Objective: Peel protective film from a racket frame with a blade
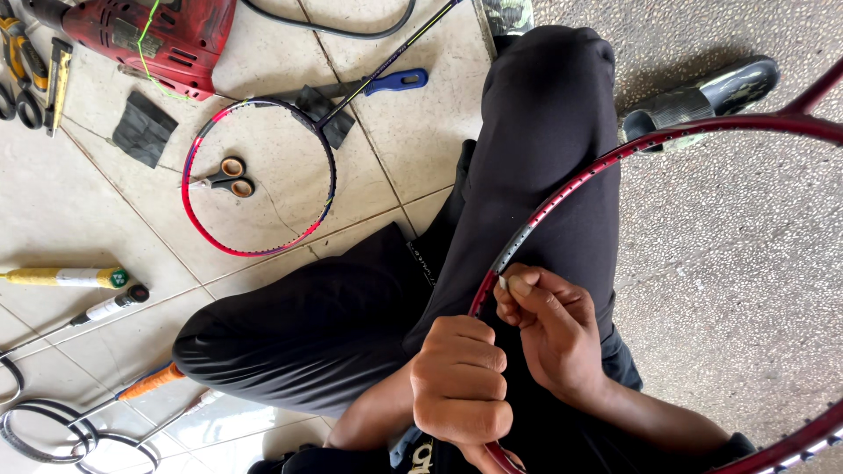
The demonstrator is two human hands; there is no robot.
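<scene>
Labelled tube: a slim yellow cylinder with a pale wrapped label and dark green cap (66, 277) lies at the left edge of the frame on the tiled floor (79, 211).
White grip: just below it, a white racket handle with a black butt cap (112, 306) lies slanted.
Power tool: a red plastic drill with a printed plate (149, 33) sits in the upper left corner.
Held frame: a dark red unstrung badminton racket frame with rows of small holes (562, 195) arcs from lower centre across the person's black-trousered knee (544, 96) to the right edge.
Left hand: the left hand (461, 382), lower centre, is a closed fist wrapped round the frame's rim, knuckles up.
Right hand: the right hand (549, 325), just right of it, pinches the rim between thumb and bent fingertips, wrist angled in from lower right.
Spare frame: a red and blue unstrung racket head (195, 140) lies upper left of centre, ringing black-handled scissors (226, 176).
</scene>
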